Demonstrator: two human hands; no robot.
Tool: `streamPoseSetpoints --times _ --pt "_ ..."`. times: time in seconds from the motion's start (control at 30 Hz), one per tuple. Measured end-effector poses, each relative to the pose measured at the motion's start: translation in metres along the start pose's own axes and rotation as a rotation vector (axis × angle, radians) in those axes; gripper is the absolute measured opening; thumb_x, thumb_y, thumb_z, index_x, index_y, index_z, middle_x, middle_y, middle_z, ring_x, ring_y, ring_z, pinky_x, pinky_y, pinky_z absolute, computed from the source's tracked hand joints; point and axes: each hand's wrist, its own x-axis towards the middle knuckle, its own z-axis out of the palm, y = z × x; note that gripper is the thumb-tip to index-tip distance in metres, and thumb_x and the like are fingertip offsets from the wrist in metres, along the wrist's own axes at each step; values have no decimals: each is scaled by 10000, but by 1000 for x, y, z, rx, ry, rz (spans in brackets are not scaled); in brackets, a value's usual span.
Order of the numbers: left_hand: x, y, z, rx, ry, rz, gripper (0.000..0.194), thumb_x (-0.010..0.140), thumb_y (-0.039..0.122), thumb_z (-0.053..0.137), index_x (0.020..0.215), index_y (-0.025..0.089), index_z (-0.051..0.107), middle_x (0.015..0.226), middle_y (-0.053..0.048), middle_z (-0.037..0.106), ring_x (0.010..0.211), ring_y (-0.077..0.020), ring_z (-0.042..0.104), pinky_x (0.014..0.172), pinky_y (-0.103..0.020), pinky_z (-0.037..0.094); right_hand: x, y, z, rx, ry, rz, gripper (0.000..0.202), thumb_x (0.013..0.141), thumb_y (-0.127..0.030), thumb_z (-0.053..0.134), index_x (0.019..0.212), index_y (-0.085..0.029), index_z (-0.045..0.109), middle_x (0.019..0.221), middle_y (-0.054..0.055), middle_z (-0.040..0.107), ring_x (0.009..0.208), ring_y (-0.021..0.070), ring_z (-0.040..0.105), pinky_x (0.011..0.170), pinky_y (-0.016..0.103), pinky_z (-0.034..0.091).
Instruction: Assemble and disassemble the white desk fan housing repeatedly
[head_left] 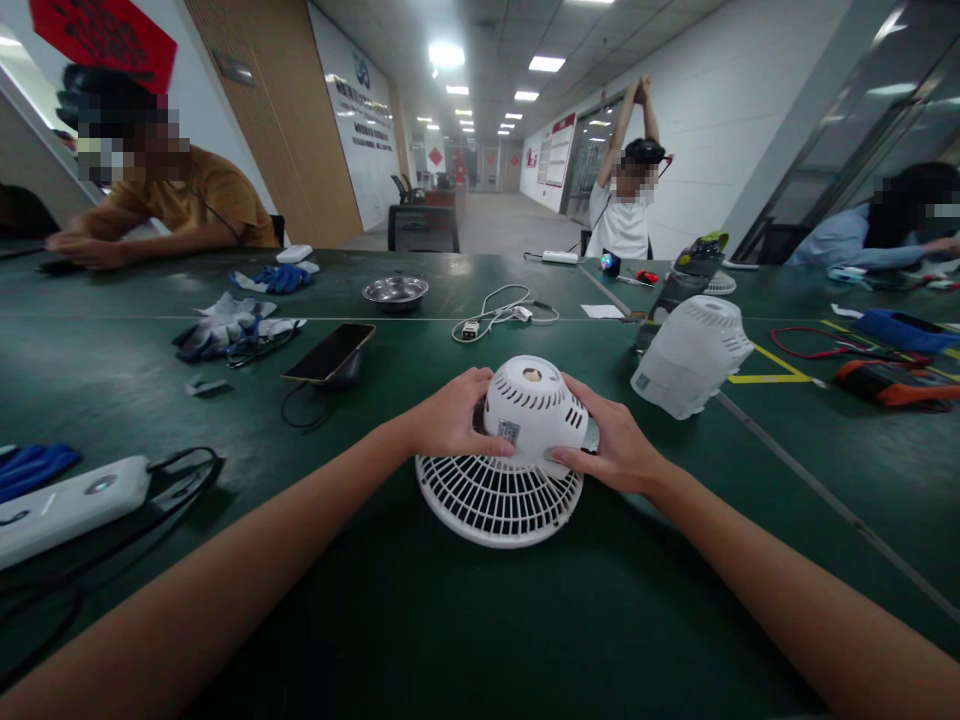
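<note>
In the middle of the head view a white vented fan motor housing (534,412) sits over a round white fan grille (499,500), which lies on the green table. My left hand (457,415) grips the housing from the left, its thumb beside a small printed label. From the right, my right hand (611,440) holds the same housing, the thumb on its lower front. Fingers of both hands are partly hidden behind the housing. Whether the housing is fastened to the grille I cannot tell.
A white plastic fan part (694,355) and a dark bottle (679,285) stand to the right, near an orange multimeter (896,385). To the left are a phone (330,353), gloves (232,328) and a white power strip (75,508). Ahead lie a coiled cable (506,312) and a metal bowl (395,291).
</note>
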Motion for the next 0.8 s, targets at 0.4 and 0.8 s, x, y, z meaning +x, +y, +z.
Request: streamPoseSetpoints --times 0.4,0.8 --pt "-1 -4 0 37 -21 -27 786 702 636 801 1367 261 617 1350 -143 602 1288 -415 507 1077 -629 387 5 -10 1 21 -20 78 926 841 -495 749 1601 -310 253 1533 143 521 1288 393 602 1042 668 510" --pt "-1 1 0 -32 -1 -64 757 728 590 800 1377 252 606 1351 -142 590 1261 -384 539 1059 -611 425 7 -13 9 99 44 172 913 798 -490 800 1558 -285 337 1436 138 612 1230 377 643 1009 634 540"
